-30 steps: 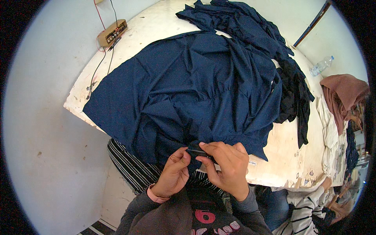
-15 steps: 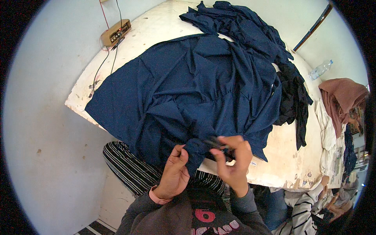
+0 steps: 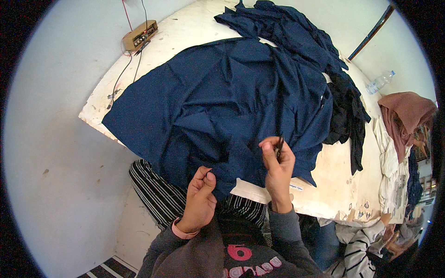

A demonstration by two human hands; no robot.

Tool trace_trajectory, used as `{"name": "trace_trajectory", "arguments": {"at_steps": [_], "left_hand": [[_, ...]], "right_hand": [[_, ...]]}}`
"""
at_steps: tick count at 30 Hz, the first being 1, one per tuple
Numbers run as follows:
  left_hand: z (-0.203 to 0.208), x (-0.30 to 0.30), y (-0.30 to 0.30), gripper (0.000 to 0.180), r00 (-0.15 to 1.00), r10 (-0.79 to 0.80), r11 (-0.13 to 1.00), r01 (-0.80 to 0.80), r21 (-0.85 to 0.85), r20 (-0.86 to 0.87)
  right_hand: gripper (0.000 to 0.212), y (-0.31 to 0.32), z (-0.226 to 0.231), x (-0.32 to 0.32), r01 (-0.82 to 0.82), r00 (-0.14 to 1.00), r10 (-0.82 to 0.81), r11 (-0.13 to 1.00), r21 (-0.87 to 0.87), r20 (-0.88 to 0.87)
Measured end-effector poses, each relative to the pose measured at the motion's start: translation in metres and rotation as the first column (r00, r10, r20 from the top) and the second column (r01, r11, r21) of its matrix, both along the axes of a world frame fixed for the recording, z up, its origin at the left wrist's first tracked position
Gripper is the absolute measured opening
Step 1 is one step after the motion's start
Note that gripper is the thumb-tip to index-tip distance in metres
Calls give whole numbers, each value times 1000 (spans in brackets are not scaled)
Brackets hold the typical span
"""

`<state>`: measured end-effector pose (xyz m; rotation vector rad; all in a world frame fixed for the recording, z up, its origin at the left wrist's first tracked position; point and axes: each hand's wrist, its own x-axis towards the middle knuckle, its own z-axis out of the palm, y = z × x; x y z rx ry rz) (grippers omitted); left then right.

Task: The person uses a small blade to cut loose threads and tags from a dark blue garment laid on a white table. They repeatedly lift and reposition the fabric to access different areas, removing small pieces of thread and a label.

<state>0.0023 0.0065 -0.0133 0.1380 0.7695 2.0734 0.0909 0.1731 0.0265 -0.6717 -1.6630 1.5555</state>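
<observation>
A dark blue garment (image 3: 232, 106) lies spread in folds over the white table, its near edge hanging toward my lap. My left hand (image 3: 201, 199) is raised over that near edge, thumb and forefinger pinched together. A tiny dark bit shows at their tips; whether it is thread or cloth I cannot make out. To the right, my right hand (image 3: 279, 171) is closed around small black thread snips (image 3: 279, 147), whose points stick up past the fingers. The snips are above the cloth, apart from my left hand.
More dark blue cloth (image 3: 292, 32) is heaped at the back, with black cloth (image 3: 345, 111) beside it. A tan box with wires (image 3: 140, 36) stands by the left wall. A plastic bottle (image 3: 381, 82) lies far right. Another person in a brown head covering (image 3: 405, 116) sits at the right.
My right hand has moved up with the snips, away from my left hand. The cloth that was raised between my hands has dropped, and my left hand has shifted slightly left.
</observation>
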Motion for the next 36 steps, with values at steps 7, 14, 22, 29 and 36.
{"name": "trace_trajectory", "arguments": {"at_steps": [7,14,22,29,36], "left_hand": [[-9,7,-3,13,953,-31,999,38,17,-301],[14,4,-1,16,997,-71,995,72,63,-18],[11,3,-3,17,996,-33,997,28,69,77],[-5,1,-3,24,997,-66,996,67,61,-28],[15,-17,-5,18,996,75,996,-72,51,-56]], "right_hand": [[36,-25,20,19,-252,965,134,704,664,224],[19,-19,18,23,26,993,-85,845,534,86],[26,-38,13,25,-102,970,-81,718,688,229],[24,-38,20,23,-140,962,-94,639,756,257],[36,-27,13,9,122,951,-271,775,620,151]]}}
